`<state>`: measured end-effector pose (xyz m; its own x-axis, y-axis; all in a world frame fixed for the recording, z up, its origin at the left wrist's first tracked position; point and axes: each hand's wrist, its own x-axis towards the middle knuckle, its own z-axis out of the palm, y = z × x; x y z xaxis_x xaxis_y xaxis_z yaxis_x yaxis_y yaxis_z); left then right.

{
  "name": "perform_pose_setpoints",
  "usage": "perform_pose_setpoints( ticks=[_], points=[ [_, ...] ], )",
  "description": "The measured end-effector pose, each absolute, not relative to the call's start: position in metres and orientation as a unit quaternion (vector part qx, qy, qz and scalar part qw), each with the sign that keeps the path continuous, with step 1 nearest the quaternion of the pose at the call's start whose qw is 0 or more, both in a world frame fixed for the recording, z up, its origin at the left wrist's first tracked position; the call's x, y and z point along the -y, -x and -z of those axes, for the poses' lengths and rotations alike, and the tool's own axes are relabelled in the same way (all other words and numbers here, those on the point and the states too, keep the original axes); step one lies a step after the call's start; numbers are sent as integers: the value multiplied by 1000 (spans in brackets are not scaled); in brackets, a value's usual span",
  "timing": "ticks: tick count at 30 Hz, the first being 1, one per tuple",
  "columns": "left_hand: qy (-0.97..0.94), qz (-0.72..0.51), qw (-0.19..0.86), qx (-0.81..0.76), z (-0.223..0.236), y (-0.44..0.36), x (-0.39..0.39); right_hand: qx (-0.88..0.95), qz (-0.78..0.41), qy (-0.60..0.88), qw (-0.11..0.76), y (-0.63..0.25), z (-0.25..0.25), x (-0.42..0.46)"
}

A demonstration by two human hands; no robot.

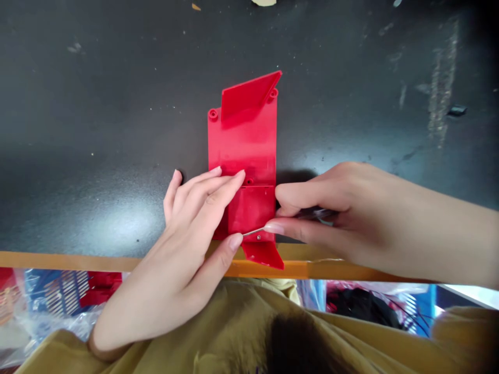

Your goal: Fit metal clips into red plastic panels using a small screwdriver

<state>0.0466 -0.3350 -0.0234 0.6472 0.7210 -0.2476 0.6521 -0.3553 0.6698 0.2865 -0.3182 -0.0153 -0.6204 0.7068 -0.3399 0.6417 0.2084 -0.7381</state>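
Observation:
A red plastic part [249,140] lies on the dark table, its lower end reaching over the front edge. It has an upright flap at the far end, round screw posts at the far corners and a small hole near its lower end. My left hand [195,234] rests on its left side, fingers stretched out and thumb at the lower end. My right hand [331,208] is closed around a slim tool with a dark handle. The tool's thin metal shaft [253,231] crosses the red part and its tip meets my left thumb, so the tip's shape is hidden.
A wooden strip [78,261] runs along the table's front edge. Beneath it are blue crates [58,291] with red pieces and clear plastic wrapping. A small black piece [457,110] lies at the right, and a pale scrap [264,2] at the far edge.

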Motion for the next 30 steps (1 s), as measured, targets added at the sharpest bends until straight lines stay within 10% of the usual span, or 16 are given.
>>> perform_pose_setpoints(
  ticks=[30],
  points=[
    [-781, -87, 437, -437, 24, -42, 332, 636, -558, 520, 119, -284, 18, 336]
  ],
)
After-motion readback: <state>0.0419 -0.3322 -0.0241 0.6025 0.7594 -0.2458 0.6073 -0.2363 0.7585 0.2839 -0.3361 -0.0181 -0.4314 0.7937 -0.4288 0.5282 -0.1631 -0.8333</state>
